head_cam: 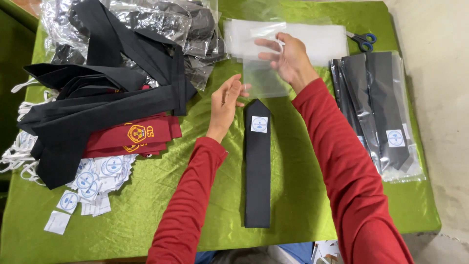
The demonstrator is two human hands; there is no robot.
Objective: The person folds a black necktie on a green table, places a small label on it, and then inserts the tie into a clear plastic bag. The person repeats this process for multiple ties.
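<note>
Red sleeves fill the near edge of our view, running up from the bottom toward the middle of the green table [293,195]. Between our forearms lies a folded black tie [257,166], flat on the cloth, long and narrow, its pointed tip aimed away from us and a small white square label [259,124] with a round blue mark sitting just below that point. Just past the tip we've got a clear plastic sleeve [264,78], see-through and faintly glossy, lifted off the table. Our right hand [288,56] has it pinched at the upper edge, thumb against fingers, the other fingers spread loose. Our left hand [227,100] is half open, fingertips touching the sleeve's lower left corner; whether it actually grips there we cannot tell. Behind the sleeve sits a stack of more clear bags [312,39], with blue-handled scissors [362,40] at its right end. On the right lie black ties already bagged [381,112], side by side. On the left, a heap of loose black ties [97,107] lies over maroon ones [141,134] with a yellow crest, and a scatter of white labels [90,183] is spread near the table's left front.
</note>
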